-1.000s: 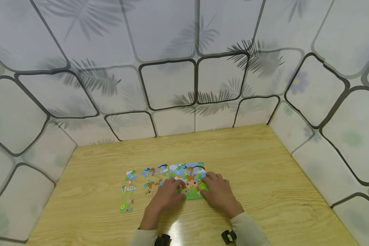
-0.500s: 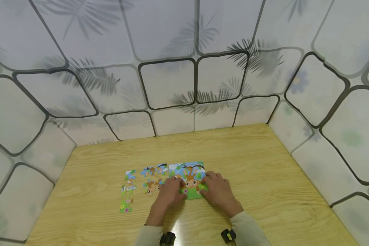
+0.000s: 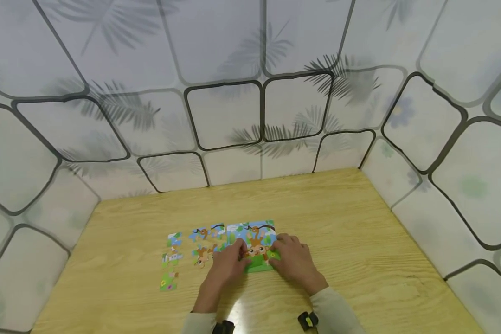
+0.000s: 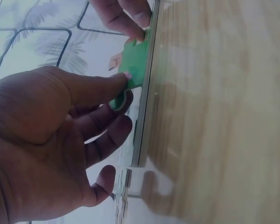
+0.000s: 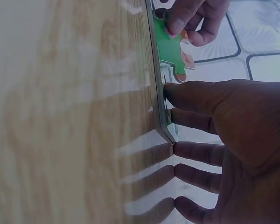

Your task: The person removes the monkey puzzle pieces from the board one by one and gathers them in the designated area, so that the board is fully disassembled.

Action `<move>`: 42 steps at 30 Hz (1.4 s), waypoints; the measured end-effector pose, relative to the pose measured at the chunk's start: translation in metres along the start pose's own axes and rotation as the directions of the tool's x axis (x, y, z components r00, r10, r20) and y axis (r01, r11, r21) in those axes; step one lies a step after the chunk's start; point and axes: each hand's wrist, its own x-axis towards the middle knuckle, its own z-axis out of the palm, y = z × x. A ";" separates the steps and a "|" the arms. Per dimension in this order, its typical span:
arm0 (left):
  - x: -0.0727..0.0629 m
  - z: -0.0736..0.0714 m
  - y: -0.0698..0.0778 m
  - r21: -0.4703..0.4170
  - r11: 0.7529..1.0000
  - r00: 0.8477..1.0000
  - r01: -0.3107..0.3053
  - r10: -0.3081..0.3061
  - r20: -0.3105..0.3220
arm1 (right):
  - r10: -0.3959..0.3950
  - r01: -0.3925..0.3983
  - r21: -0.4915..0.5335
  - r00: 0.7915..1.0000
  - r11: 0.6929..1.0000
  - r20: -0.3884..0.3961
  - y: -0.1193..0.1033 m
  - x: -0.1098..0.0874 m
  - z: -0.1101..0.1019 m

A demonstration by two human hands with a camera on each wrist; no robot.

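A jigsaw puzzle (image 3: 256, 239) with a monkey picture lies on its flat board between both hands. My left hand (image 3: 227, 264) pinches a green puzzle piece (image 4: 135, 65) with a pink spot between thumb and index finger at the puzzle's lower left. In both wrist views that piece stands tilted up from the board. My right hand (image 3: 294, 260) rests at the board's right edge. Its thumb touches the board edge (image 5: 159, 100), and the other fingers reach down to the table, nearly straight.
Left of the board lie loose puzzle pieces: a column (image 3: 169, 257) at far left, a tree-branch group (image 3: 204, 232) and a monkey-face group (image 3: 200, 255). The wooden table (image 3: 359, 260) meets patterned walls (image 3: 234, 116) behind and at both sides. Black wrist devices (image 3: 307, 320) sit at both sleeves.
At the puzzle's lower left, the green piece has tilted up in my left hand's fingers, and its pink flower no longer shows in the head view. My right hand keeps its place on the board.
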 end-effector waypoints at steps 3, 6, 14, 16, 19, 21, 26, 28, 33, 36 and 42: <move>-0.003 -0.003 -0.004 -0.029 1.000 1.000 -0.010 0.010 0.002 | 0.004 -0.004 -0.009 1.000 1.000 0.014 0.000 0.001 0.002; -0.007 -0.006 -0.007 -0.059 0.998 1.000 -0.027 0.027 -0.005 | 0.010 -0.010 -0.026 1.000 1.000 0.015 0.001 0.001 0.003; -0.016 -0.023 -0.018 -0.066 0.997 0.999 -0.031 0.029 -0.034 | 0.011 -0.011 -0.029 1.000 1.000 0.022 0.000 0.000 0.002; -0.020 -0.028 -0.022 -0.067 0.998 0.999 -0.016 0.013 -0.040 | 0.010 -0.009 -0.030 1.000 0.999 0.023 -0.001 0.000 0.001; -0.026 -0.035 -0.029 -0.079 0.997 0.999 0.012 -0.016 -0.043 | 0.006 -0.005 -0.032 1.000 0.999 0.029 -0.001 0.000 0.002; -0.030 -0.038 -0.035 -0.099 0.994 0.998 0.036 -0.041 -0.041 | 0.005 -0.004 -0.029 0.999 1.000 0.038 0.000 0.000 0.002; -0.039 -0.045 -0.047 -0.153 0.985 0.995 0.083 -0.090 -0.041 | -0.001 0.002 -0.028 0.999 1.000 0.041 0.001 0.000 0.002; -0.043 -0.048 -0.051 -0.163 0.981 0.993 0.105 -0.113 -0.037 | -0.004 0.005 -0.030 0.999 1.000 0.037 0.000 0.000 0.001; -0.054 -0.057 -0.063 -0.163 0.973 0.985 0.166 -0.171 -0.020 | -0.008 0.009 -0.037 0.999 0.999 0.036 0.000 0.000 0.001; -0.060 -0.061 -0.071 -0.143 0.970 0.980 0.195 -0.200 -0.016 | -0.002 0.004 -0.038 0.999 0.999 0.038 -0.001 0.000 0.001; -0.067 -0.068 -0.081 -0.077 0.967 0.970 0.241 -0.243 -0.019 | 0.013 -0.011 -0.031 0.999 0.999 0.045 0.000 0.001 0.002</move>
